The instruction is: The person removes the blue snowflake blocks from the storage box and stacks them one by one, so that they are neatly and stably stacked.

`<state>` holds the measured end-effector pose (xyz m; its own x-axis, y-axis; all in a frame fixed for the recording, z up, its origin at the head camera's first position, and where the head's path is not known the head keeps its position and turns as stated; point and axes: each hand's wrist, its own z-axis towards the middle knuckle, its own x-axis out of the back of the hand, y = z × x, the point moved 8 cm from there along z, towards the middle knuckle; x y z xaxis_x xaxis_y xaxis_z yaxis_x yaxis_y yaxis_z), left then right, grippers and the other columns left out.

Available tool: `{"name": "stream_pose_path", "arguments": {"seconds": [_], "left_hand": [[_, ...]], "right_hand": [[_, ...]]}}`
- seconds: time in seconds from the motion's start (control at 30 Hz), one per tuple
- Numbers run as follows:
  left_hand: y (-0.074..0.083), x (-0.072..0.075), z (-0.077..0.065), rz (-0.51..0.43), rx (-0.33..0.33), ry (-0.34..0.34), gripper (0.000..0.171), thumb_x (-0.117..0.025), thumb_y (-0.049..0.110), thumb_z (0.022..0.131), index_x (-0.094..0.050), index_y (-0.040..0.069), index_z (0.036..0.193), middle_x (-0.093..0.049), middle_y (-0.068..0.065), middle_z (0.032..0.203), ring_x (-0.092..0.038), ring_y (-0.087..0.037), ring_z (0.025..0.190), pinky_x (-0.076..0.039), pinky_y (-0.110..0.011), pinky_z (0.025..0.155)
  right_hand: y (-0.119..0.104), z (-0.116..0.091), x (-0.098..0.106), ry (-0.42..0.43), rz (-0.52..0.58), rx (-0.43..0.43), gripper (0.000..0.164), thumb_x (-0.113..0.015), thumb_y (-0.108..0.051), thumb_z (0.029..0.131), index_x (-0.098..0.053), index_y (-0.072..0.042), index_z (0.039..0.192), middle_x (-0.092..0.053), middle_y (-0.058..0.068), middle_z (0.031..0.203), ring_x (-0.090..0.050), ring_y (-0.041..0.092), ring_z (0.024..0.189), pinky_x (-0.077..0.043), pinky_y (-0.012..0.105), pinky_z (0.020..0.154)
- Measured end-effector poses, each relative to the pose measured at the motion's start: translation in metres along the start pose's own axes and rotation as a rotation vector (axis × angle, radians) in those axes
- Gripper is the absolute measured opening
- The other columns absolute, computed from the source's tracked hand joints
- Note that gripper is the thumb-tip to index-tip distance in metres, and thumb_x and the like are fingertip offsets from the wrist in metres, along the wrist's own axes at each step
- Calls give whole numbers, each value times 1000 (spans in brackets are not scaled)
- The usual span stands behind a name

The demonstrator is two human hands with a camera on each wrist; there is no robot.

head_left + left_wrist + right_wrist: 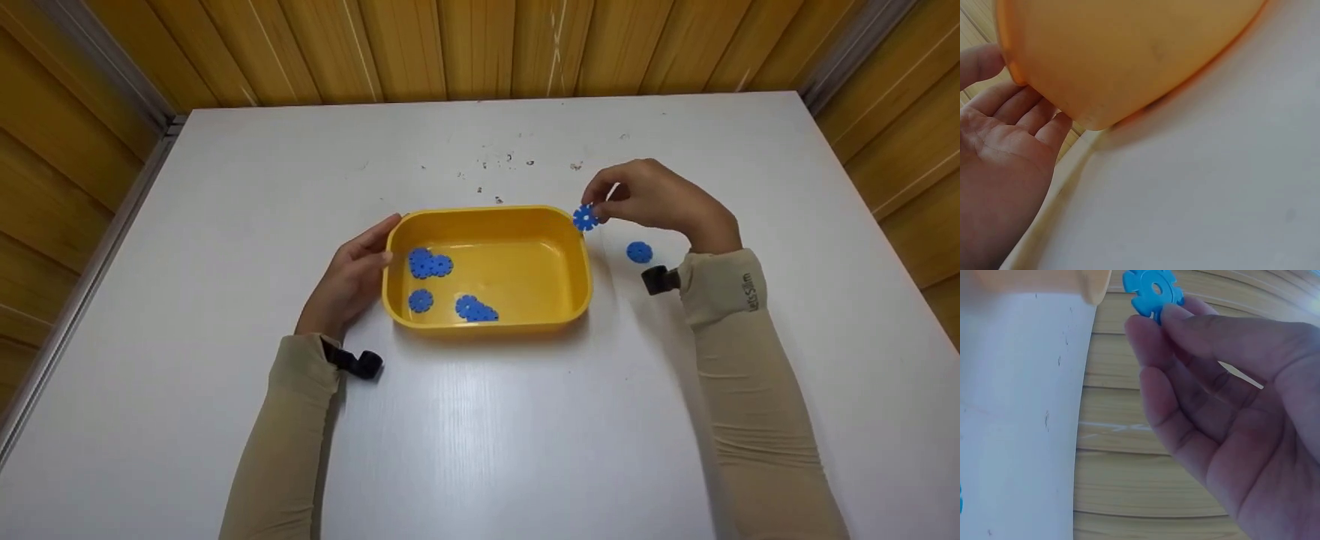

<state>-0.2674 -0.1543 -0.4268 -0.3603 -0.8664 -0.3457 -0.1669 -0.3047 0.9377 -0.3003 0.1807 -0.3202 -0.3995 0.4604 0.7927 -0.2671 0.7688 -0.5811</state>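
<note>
A yellow plastic tub sits on the white table. My left hand holds the tub's left end, its thumb at the rim and its fingers against the outer wall; the left wrist view shows the palm beside the tub wall. Beyond the tub's right end, my right hand pinches a blue notched disc between thumb and fingertips. Up close, that disc has a central hole and slots round its edge. Several similar blue discs lie inside the tub.
Another blue disc lies on the table, right of the tub and below my right hand. Dark scuff marks dot the tabletop behind the tub. Yellow wood-look panels stand along the back and sides.
</note>
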Motion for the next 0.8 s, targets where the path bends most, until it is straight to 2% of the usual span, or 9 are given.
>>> {"name": "stream_pose_path", "arguments": {"seconds": [0.17,0.33,0.47,0.8], "left_hand": [[0,1,1,14,-7,11,59,-49,-3,94,-32,8,150,-34,-1,155,-30,-15,144,-33,-30,115],[0,1,1,1,-12,8,57,-49,-4,94,-36,8,148,-36,-2,154,-32,-15,143,-34,-30,114],[1,1,1,11,-13,7,57,-49,-3,94,-35,7,149,-35,-3,155,-31,-16,144,-34,-30,114],[1,1,1,7,-7,10,56,-50,-3,94,-37,9,148,-36,-4,154,-32,-17,143,-34,-32,115]], "right_hand": [[17,-6,3,11,17,-54,16,-63,-15,93,-68,-11,107,-68,9,102,-62,21,88,-55,25,78],[37,-13,2,18,54,-135,22,-61,-17,94,-66,-10,114,-65,12,110,-61,28,97,-52,41,93],[51,-16,-2,16,75,-168,24,-60,-17,94,-65,-8,117,-63,15,113,-60,32,101,-48,49,98],[81,-22,-9,14,91,-268,26,-60,-14,94,-64,-9,119,-58,17,119,-56,32,107,-44,54,102]]}}
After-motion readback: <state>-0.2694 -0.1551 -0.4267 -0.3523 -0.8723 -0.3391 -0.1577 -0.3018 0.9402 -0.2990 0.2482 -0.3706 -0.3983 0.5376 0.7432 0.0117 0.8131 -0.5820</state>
